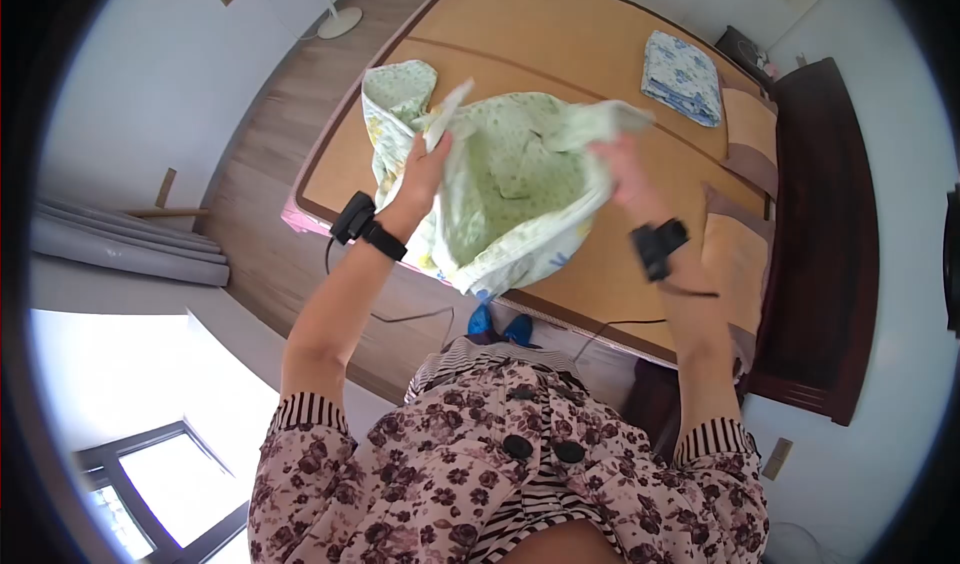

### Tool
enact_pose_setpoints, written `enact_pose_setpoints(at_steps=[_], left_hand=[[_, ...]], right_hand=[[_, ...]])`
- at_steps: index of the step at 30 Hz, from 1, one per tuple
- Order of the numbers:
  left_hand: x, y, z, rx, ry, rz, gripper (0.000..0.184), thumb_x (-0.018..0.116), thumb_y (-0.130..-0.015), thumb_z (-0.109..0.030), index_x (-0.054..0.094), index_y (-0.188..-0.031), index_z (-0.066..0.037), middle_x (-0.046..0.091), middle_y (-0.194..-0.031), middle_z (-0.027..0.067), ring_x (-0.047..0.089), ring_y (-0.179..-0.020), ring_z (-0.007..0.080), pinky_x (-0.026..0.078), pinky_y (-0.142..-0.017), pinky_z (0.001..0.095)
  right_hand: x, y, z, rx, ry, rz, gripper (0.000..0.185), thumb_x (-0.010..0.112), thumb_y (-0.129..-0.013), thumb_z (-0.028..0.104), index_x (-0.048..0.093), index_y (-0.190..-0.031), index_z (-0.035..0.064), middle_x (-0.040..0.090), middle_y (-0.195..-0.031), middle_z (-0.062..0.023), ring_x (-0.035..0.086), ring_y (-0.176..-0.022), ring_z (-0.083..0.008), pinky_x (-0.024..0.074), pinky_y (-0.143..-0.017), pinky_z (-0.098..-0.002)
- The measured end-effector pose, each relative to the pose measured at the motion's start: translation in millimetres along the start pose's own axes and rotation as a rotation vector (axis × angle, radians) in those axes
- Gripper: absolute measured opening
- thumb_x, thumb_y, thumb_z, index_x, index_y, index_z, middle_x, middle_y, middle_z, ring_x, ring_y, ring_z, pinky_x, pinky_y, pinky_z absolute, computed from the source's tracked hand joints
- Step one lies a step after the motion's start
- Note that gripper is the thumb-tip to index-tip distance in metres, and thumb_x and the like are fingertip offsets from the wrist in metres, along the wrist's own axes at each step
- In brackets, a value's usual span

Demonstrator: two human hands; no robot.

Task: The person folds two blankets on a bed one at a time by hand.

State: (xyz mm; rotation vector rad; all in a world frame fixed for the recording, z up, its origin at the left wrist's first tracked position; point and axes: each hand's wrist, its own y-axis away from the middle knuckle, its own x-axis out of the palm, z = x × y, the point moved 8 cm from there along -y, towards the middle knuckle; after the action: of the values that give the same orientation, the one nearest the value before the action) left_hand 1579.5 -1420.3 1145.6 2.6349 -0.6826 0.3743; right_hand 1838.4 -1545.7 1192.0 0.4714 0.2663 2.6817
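Observation:
A light green and white patterned quilt (520, 179) hangs between my hands above the near side of the bed, its green dotted face sagging in the middle. My left hand (425, 169) grips its edge, fingers wrapped round the cloth. At the quilt's right corner, my right hand (622, 169) is closed on the fabric and smeared by motion. Part of the quilt spreads to the left over the bed's edge. Each wrist carries a black strapped device with a cable.
The bed (480, 59) has a tan mat. A folded blue and white floral quilt (682, 77) lies near the pillows (735, 254) and the dark wooden headboard (815, 244). A fan's white base (340, 22) stands on the floor at the far left.

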Motion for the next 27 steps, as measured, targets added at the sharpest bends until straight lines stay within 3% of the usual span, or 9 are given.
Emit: enact_pose_setpoints(at_steps=[3,4,8,11,14,17,20,23,27], left_hand=[[41.7,21.8,14.7,-0.168,0.294,0.058,0.042,0.048,-0.090,-0.032,0.043,-0.120,-0.002,0.056,-0.108,0.0105,0.056,-0.095,0.0201,0.048,-0.082,0.0333],[49.4,29.3,29.3,-0.257,0.299,0.080,0.043,0.046,-0.091,-0.032,0.042,-0.120,-0.002,0.055,-0.109,0.0104,0.056,-0.096,0.0202,0.047,-0.082,0.0336],[75.3,72.9,81.9,-0.511,0.358,0.193,0.043,0.042,-0.092,-0.038,0.044,-0.119,-0.004,0.056,-0.108,0.0081,0.056,-0.095,0.0193,0.049,-0.080,0.0338],[81.9,76.7,97.3,-0.502,0.316,0.213,0.032,0.045,-0.090,-0.022,0.044,-0.118,-0.004,0.056,-0.104,0.0095,0.057,-0.092,0.0185,0.050,-0.076,0.0327],[98.2,86.1,92.0,-0.407,0.317,0.272,0.035,0.045,-0.085,-0.009,0.044,-0.119,-0.002,0.055,-0.102,0.0102,0.056,-0.092,0.0173,0.049,-0.078,0.0313],[94.6,88.4,117.9,-0.289,0.109,0.314,0.042,0.045,-0.079,-0.002,0.042,-0.121,0.000,0.054,-0.103,0.0102,0.054,-0.095,0.0162,0.046,-0.080,0.0291],[97.3,94.5,120.6,-0.122,-0.202,0.467,0.053,0.044,-0.075,0.004,0.036,-0.127,0.001,0.051,-0.111,0.0088,0.050,-0.101,0.0166,0.041,-0.087,0.0293],[108.3,102.1,120.9,0.030,-0.302,0.579,0.052,0.047,-0.073,0.002,0.038,-0.124,0.002,0.051,-0.112,0.0106,0.049,-0.103,0.0181,0.039,-0.089,0.0292],[115.5,103.6,131.3,0.024,-0.306,0.701,0.050,0.049,-0.074,-0.001,0.039,-0.123,0.002,0.052,-0.112,0.0117,0.048,-0.103,0.0187,0.038,-0.090,0.0297]], right_hand=[[91.9,59.4,-60.0,-0.006,0.387,0.348,0.029,0.055,-0.072,0.006,0.059,-0.100,-0.0007,0.059,-0.087,0.0006,0.053,-0.078,-0.0097,0.0438,-0.072,-0.0271],[92.4,66.2,-81.3,0.112,0.393,0.370,0.029,0.056,-0.071,0.005,0.059,-0.100,0.0005,0.059,-0.086,-0.0017,0.052,-0.086,-0.0118,0.0428,-0.075,-0.0270],[87.2,62.1,-81.5,-0.091,0.415,0.405,0.024,0.057,-0.073,0.009,0.060,-0.095,0.0014,0.058,-0.094,-0.0081,0.047,-0.102,-0.0179,0.0440,-0.075,-0.0282],[85.1,55.0,-80.9,-0.182,0.356,0.433,0.021,0.056,-0.074,0.012,0.059,-0.091,0.0004,0.059,-0.095,-0.0092,0.054,-0.095,-0.0209,0.0467,-0.072,-0.0307],[55.5,49.1,-112.2,0.460,-0.189,0.216,0.018,0.055,-0.077,0.015,0.059,-0.086,-0.0002,0.062,-0.087,-0.0097,0.060,-0.081,-0.0246,0.0481,-0.067,-0.0310],[46.9,42.6,-104.6,0.425,0.444,0.062,0.020,0.052,-0.079,0.017,0.058,-0.081,-0.0012,0.063,-0.077,-0.0108,0.062,-0.062,-0.0248,0.0474,-0.054,-0.0322],[24.4,-0.7,-127.9,-0.170,1.087,0.036,0.023,0.050,-0.081,0.021,0.059,-0.081,-0.0008,0.063,-0.072,-0.0105,0.059,-0.052,-0.0205,0.0438,-0.044,-0.0306],[29.9,7.4,-146.3,0.261,0.729,0.261,0.023,0.053,-0.080,0.023,0.061,-0.083,0.0013,0.062,-0.071,-0.0104,0.058,-0.055,-0.0170,0.0435,-0.045,-0.0316],[31.9,46.8,-183.0,0.631,0.105,0.393,0.032,0.059,-0.080,0.023,0.058,-0.106,0.0049,0.062,-0.094,-0.0074,0.059,-0.083,-0.0157,0.0491,-0.069,-0.0304]])
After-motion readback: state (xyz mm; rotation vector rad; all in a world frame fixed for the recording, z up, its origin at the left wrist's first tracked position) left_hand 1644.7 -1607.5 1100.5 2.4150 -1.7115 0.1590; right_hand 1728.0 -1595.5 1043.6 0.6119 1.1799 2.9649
